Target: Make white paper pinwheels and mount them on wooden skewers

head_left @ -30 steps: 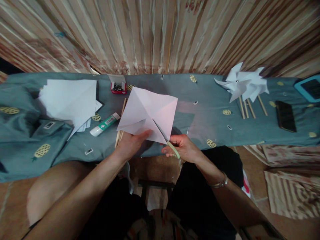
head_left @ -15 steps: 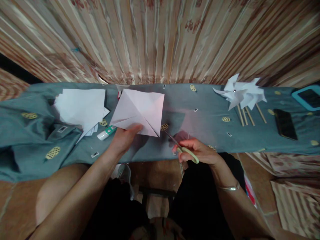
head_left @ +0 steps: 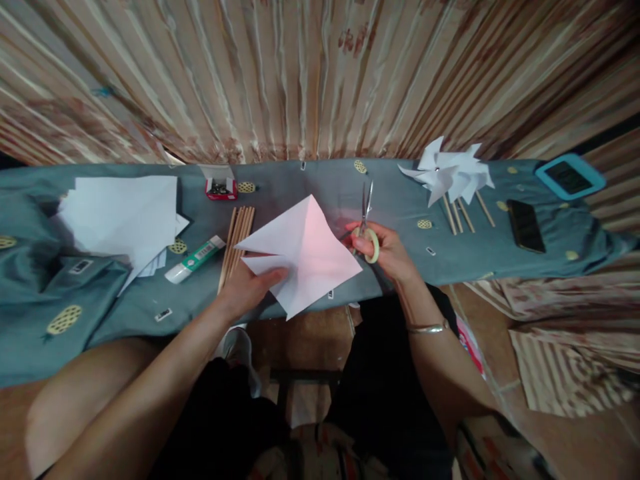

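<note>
Paper (head_left: 320, 257), white and creased, hides much of the left hand (head_left: 245, 290): the thumb shows on top, near the 8 o'clock edge, while the other fingers are out of sight beneath, so the hand looks clamped on the sheet. Whether the sheet touches the cloth-covered desk (head_left: 275, 200) is unclear. That hand also covers the lower ends of the wooden sticks (head_left: 239, 230), near 9 o'clock from the paper; print on the glue stick (head_left: 195, 259) beyond them is too small to read. Toward 3 o'clock, the right hand (head_left: 387, 252) is closed around the scissors (head_left: 365, 218); which fingers sit in the loops is hard to make out. Roughly square, the paper has no clear long axis: its corners point near 12, 3, 6 and 9, with a slit opening toward 9. The scissors' long axis runs 12 to 6, slightly parted blades toward 12.
</note>
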A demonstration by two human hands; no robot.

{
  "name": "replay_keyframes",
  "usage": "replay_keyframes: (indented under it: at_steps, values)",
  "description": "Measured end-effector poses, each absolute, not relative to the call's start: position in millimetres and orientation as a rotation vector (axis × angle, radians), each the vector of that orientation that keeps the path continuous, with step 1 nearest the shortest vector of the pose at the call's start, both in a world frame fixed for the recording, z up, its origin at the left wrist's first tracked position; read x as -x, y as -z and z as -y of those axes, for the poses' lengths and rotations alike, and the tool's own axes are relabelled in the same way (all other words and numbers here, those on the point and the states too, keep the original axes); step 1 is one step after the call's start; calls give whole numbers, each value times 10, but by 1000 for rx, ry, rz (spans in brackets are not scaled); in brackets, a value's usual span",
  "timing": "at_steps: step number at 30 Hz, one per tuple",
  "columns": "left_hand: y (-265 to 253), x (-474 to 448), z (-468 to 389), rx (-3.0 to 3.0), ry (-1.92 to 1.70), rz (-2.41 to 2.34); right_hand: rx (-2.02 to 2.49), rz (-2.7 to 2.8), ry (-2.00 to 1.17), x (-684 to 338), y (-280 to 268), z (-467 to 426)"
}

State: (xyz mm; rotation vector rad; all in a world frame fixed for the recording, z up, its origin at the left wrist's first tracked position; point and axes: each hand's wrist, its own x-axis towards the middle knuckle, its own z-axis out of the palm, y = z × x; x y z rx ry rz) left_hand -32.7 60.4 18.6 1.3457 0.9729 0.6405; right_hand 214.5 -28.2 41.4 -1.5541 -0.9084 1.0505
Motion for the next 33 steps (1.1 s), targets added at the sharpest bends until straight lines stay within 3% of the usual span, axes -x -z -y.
replay_keyframes:
  at_steps: [13,17,33]
  values:
    - [-239,281,-570,-1319,-540,-970,1522,906,-1296,-2002,-359,259]
    - [-284,266,-585,-1176,-656,-921,1492,760,-1208,-1970,-286,230]
    - [-280,85,-271,-716,-566,-633,1253,314,-861,-1805,-162,110]
